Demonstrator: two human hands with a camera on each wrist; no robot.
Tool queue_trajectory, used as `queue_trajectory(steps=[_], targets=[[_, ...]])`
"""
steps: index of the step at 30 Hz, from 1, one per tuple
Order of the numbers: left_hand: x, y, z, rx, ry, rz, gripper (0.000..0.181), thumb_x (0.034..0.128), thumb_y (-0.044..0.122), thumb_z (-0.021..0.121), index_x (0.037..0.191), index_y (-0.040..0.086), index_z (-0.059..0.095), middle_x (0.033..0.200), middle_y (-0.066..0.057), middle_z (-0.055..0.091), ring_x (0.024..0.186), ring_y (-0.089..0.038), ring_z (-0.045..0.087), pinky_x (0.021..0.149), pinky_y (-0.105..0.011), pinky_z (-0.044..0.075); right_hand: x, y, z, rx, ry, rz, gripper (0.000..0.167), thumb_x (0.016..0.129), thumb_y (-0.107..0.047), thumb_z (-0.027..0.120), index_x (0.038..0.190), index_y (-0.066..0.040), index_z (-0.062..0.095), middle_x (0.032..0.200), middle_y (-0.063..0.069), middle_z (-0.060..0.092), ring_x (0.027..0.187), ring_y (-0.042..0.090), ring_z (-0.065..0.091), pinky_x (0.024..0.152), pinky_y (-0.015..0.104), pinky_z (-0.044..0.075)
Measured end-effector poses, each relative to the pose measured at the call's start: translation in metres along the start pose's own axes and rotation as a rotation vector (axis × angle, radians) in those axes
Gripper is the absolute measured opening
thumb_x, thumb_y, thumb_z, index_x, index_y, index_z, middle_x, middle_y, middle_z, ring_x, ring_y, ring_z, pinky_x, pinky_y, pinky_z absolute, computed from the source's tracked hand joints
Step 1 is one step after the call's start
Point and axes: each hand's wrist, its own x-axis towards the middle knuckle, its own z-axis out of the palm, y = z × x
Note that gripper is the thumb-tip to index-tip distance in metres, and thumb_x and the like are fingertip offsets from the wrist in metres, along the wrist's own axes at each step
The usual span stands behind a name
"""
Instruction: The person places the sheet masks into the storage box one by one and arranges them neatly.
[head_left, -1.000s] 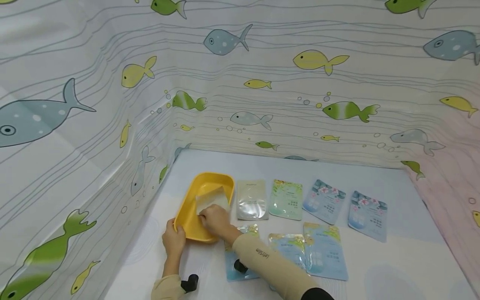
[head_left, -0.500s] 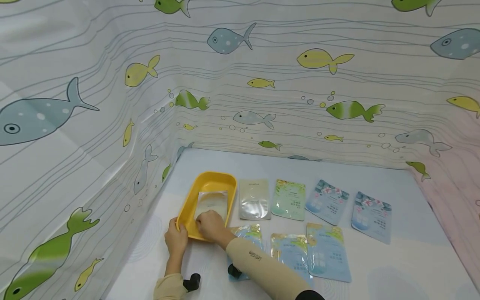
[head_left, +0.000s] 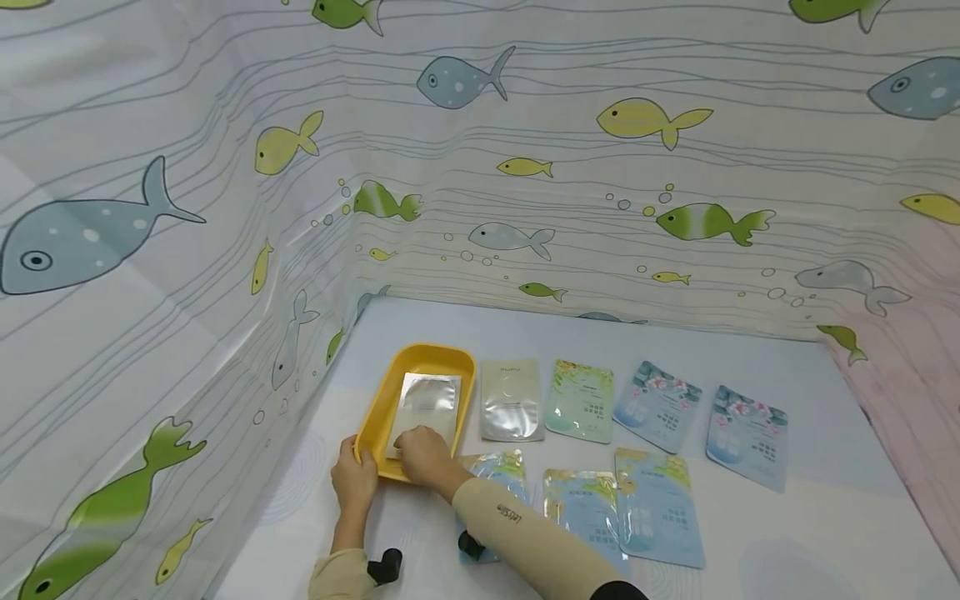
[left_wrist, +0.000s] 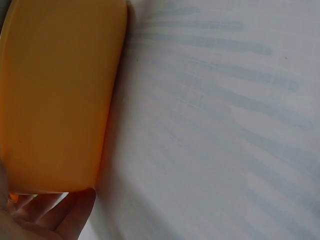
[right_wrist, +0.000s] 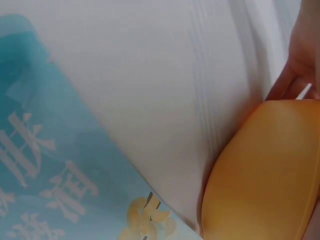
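Note:
In the head view, a yellow tray [head_left: 377,408] stands at the left of the table. My left hand [head_left: 355,482] grips its near left corner, the thumb over the rim; the left wrist view catches that hand's fingers [left_wrist: 75,212] under the tray's end. Inside the tray lies a silvery-beige face mask packet [head_left: 429,404]. My right hand [head_left: 426,454] reaches over the tray's near right side, fingers curled at the packet's near end, which it seems to pinch; the fingertips are partly hidden. Just right of the tray, a matching beige packet [head_left: 512,400] lies flat.
A green packet [head_left: 581,400] and blue floral packets [head_left: 658,406] [head_left: 747,435] continue the back row. Nearer lie several blue-and-yellow packets [head_left: 662,508], one partly under my right forearm. Fish-printed cloth [head_left: 600,250] walls the table's back and sides.
The packet in my right hand has gone from lifted and bent over the tray to lying down inside it. My left hand keeps its hold on the tray's corner.

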Motion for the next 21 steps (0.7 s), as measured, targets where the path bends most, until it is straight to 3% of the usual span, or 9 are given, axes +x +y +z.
queue_trajectory(steps=[3,10,21], targets=[[0.000,0.001,-0.001,0.005,0.003,-0.002,0.029,0.0857,0.001,0.045,0.109,-0.013,0.055,0.097,-0.034,0.062,0.080,-0.050,0.059,0.069,-0.057,0.044,0.000,0.001,0.000,0.006,-0.026,0.016,0.021,0.082,-0.009,0.062,0.096,-0.018,0.076,0.091,-0.008,0.072,0.085,0.012,0.066,0.072,0.021,0.050],[-0.001,0.003,-0.001,0.000,-0.002,-0.003,0.029,0.0863,0.001,0.044,0.110,-0.013,0.054,0.098,-0.035,0.062,0.080,-0.050,0.060,0.069,-0.057,0.044,-0.001,0.004,-0.003,0.057,-0.055,0.041,0.024,0.083,-0.008,0.061,0.100,-0.017,0.075,0.097,-0.006,0.072,0.091,0.013,0.066,0.076,0.022,0.050],[0.000,0.004,-0.003,-0.001,-0.003,-0.008,0.029,0.0870,0.001,0.044,0.111,-0.013,0.054,0.099,-0.035,0.061,0.081,-0.051,0.060,0.069,-0.057,0.044,-0.011,0.008,-0.015,0.208,0.091,-0.004,0.020,0.086,-0.012,0.065,0.104,-0.009,0.073,0.101,-0.001,0.072,0.095,0.012,0.066,0.080,0.020,0.049]])
